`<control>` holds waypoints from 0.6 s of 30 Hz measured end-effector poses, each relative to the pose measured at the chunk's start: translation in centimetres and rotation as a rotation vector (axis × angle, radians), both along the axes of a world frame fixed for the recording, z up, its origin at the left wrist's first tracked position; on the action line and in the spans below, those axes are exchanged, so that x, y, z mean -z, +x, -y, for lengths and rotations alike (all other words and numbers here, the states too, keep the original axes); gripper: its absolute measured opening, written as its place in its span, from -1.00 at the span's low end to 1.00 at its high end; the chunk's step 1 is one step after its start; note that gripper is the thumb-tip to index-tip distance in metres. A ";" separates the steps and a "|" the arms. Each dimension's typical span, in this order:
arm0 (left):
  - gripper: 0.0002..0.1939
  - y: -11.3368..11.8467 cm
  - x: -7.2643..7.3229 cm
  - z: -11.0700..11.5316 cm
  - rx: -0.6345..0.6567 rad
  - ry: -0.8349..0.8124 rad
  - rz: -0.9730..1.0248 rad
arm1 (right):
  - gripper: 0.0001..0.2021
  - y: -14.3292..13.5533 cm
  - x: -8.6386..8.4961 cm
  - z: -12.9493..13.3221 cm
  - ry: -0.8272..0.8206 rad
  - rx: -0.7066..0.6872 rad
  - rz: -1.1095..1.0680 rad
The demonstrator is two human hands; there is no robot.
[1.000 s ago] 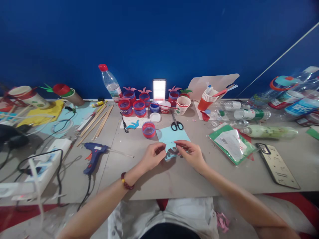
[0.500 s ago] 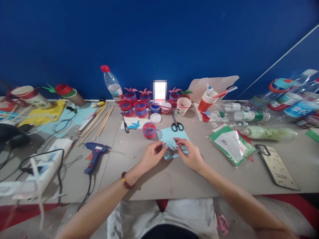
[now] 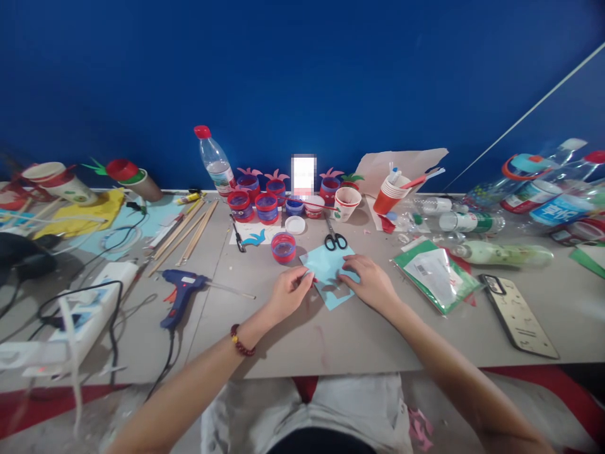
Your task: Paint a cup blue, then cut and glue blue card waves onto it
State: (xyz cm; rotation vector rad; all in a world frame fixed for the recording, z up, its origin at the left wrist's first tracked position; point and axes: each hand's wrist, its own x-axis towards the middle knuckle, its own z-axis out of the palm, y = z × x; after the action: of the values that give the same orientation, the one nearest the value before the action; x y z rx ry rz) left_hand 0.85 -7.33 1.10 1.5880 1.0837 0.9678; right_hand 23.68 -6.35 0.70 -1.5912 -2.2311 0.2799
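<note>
A sheet of light-blue paper (image 3: 326,261) lies on the table between my hands, with a shape of darker tone, a cut-out or shadow, near its lower middle. My left hand (image 3: 289,295) is closed, thumb and forefinger pinched at the sheet's left edge. On the right, my right hand (image 3: 373,282) rests over the paper's edge with thumb and fingers apart. Beyond the sheet lie black-handled scissors (image 3: 335,241). A red-and-purple ring-shaped cup (image 3: 283,248) stands past my left hand, and a blue leafy cut-out (image 3: 250,238) lies farther left.
A blue glue gun (image 3: 182,293), wooden sticks (image 3: 196,233) and a power strip (image 3: 97,315) lie left. Several decorated cups and a water bottle (image 3: 215,164) stand behind. At right are a green packet (image 3: 439,277), a phone (image 3: 517,315) and several plastic bottles.
The blue paper has turned and shifted slightly toward me. My right hand has moved right, away from my left hand, and its fingers have spread; the left hand has barely moved.
</note>
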 end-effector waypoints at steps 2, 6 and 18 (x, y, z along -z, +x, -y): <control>-0.63 -0.1 -0.1 0.0 0.004 0.036 -0.036 | -0.81 0.4 -0.3 -0.3 -0.016 0.015 0.000; -0.66 -0.3 -0.4 0.2 0.010 0.117 -0.112 | -0.69 1.2 -0.8 -0.6 -0.048 0.065 0.037; -0.78 -0.3 0.0 0.1 -0.010 0.452 -0.453 | -0.59 3.3 0.0 -1.7 -0.053 0.240 0.118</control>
State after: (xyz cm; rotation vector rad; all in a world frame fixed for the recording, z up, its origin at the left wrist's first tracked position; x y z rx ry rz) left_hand 0.56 -7.41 1.08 2.2503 1.2309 0.9252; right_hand 26.99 -4.62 0.74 -1.9281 -2.1036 0.1837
